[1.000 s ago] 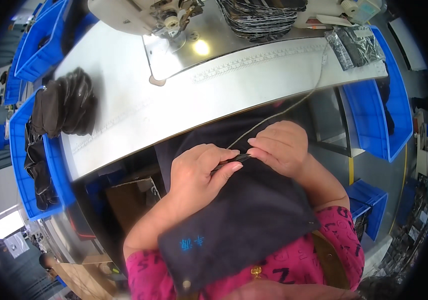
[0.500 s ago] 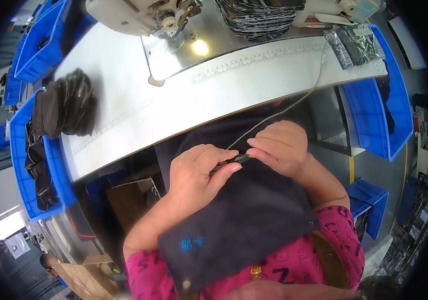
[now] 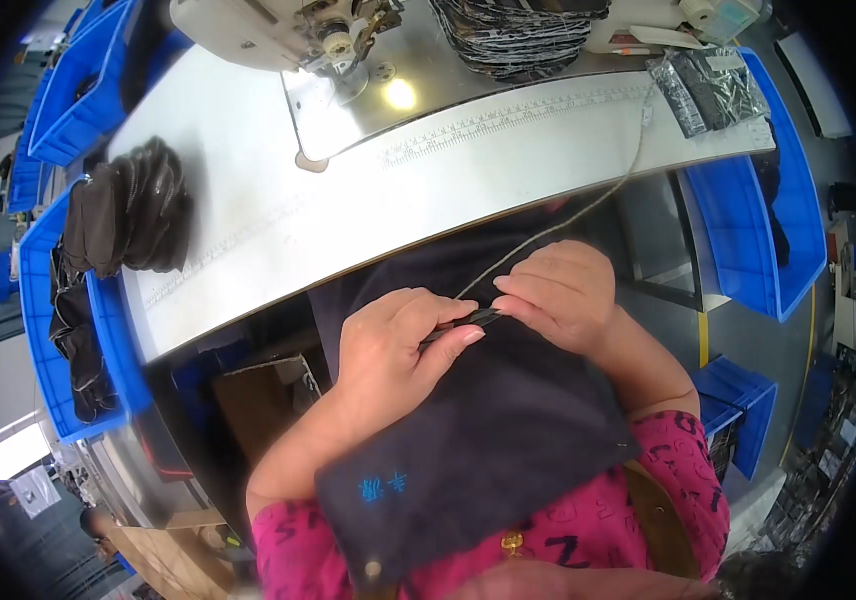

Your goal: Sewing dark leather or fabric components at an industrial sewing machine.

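Observation:
Above the dark apron on my lap, both hands meet in front of my body. My left hand is closed, thumb and fingers pressed round a small dark narrow thing whose kind I cannot make out. At its right end, my right hand is closed in a pinch, with the fingertips touching its tip. A thin pale cord runs from the table's right part down to the fingers of my left hand, where its end is hidden. The dark apron lies under both hands.
Ahead is a white sewing table with a sewing machine. A stack of dark pieces and a clear plastic packet lie on it. Dark pouches sit at its left end. Blue bins stand at both sides.

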Tool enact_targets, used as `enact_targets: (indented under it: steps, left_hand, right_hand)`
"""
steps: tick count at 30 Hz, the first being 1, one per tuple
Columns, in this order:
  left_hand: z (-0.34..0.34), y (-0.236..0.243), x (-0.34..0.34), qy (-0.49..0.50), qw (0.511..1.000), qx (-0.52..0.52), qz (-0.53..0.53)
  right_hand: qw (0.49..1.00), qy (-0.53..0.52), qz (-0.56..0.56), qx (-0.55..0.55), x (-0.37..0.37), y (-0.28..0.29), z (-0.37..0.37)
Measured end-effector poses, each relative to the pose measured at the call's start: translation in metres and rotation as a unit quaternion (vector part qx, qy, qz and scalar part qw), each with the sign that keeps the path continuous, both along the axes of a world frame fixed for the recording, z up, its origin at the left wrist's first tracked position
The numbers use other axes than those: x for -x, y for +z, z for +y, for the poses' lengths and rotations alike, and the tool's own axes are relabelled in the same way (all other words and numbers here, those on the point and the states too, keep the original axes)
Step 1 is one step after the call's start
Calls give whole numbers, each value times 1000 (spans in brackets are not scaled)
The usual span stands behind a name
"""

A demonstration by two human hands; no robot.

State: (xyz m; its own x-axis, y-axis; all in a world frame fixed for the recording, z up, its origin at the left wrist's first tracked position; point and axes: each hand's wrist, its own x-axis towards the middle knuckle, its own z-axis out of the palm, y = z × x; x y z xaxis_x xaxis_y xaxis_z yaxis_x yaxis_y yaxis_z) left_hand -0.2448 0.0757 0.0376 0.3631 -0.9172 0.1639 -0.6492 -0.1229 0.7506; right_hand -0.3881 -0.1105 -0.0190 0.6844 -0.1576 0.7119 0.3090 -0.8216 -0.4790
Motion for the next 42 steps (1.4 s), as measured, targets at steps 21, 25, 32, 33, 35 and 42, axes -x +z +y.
enact_targets:
  steps: [21,25,32,33,35,42]
  left_hand:
    - [-3,3,2,-11,1000,-15,1]
    - [-3,1,3,-19,999,-18,29]
    - [0,-1,1,21,999,2,48]
    - [0,-1,0,21,999,1,48]
    - [2,-1,1,12,999,-8,52]
    - [9,0,-1,-10,998,-40,40]
  right_hand:
    - [1000,9,4,-6,1,0,-1]
    - [1000,25,1,-5,1,-4,2]
    - [999,7,33,0,3,0,0]
    - [999,9,34,-1,3,0,0]
    - [999,9,36,-2,3,-1,1]
    - [999,7,35,-9,4,-1,2]
